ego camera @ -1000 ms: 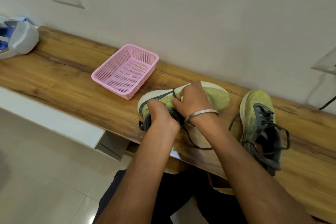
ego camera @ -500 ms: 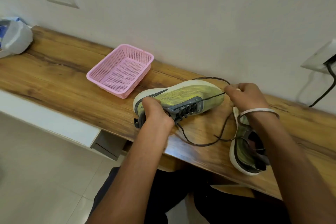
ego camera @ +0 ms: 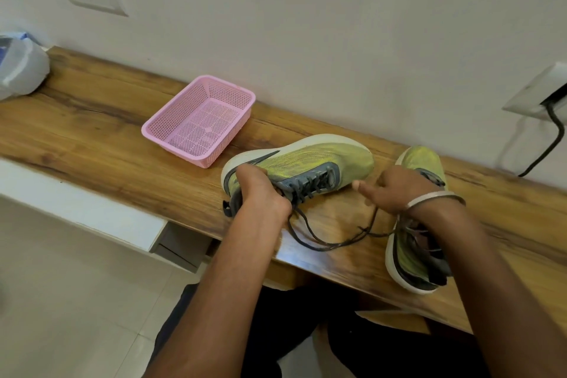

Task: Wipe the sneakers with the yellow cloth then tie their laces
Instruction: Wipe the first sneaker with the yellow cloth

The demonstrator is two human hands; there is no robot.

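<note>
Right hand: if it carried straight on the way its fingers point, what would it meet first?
The right hand points left toward the tilted sneaker; it would likely meet that sneaker's toe or laced front first, though depth is unclear.

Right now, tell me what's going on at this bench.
A person is working on the laces of a pair of yellow-green knit sneakers on a wooden bench. The left hand grips the heel end of the sneaker lying on its side. The right hand hovers beside its toe, forefinger extended. The dark laces trail loose across the wood, untied. The second sneaker lies at the right. An empty pink plastic basket sits behind. No yellow cloth is in view.
</note>
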